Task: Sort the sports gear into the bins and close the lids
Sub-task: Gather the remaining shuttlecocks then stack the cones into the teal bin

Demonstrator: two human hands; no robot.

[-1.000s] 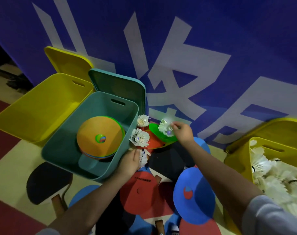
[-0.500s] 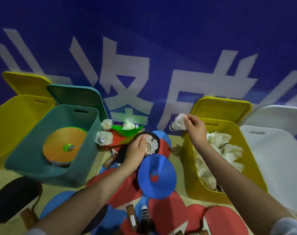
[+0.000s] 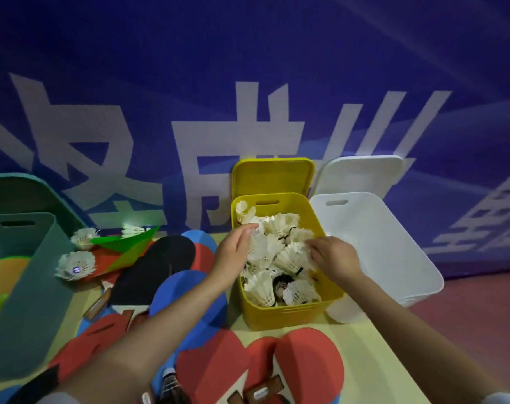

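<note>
1. Head view, far left at about 9 o'clock: a teal bin (image 3: 23,290) stands open, its lid (image 3: 20,193) propped behind it, with an orange disc (image 3: 3,272) partly visible inside.
2. Just right of the teal bin, three loose shuttlecocks lie on the floor pile: one with a blue-marked cork (image 3: 76,265) touching the bin's wall, a second (image 3: 83,237) behind it, and a third (image 3: 134,228) resting on a green flat cone (image 3: 122,243).
3. Toward the centre, table-tennis paddles overlap on the floor: a black-faced paddle (image 3: 154,269), a blue disc (image 3: 186,298) partly under the left forearm, and red paddles (image 3: 309,371) at 6 o'clock.
4. The left hand (image 3: 233,252) sits at the left rim of the yellow bin, fingers reaching inward and relaxed; its grip looks apart, touching the white feathers, with nothing clearly clamped.
5. The yellow bin (image 3: 288,316) stands at centre, about 12 o'clock from the hands, lid (image 3: 272,176) upright behind it, and it is heaped with white shuttlecocks (image 3: 277,246).
6. The right hand (image 3: 335,258) lies over the bin's right rim, fingers bent down into the pile; I cannot tell whether its grip is clamped on a shuttlecock or merely resting among them.
7. At 2 o'clock, a white bin (image 3: 393,258) stands touching the yellow bin, open, its white lid (image 3: 361,176) leaning on the blue banner (image 3: 248,68) behind.
</note>
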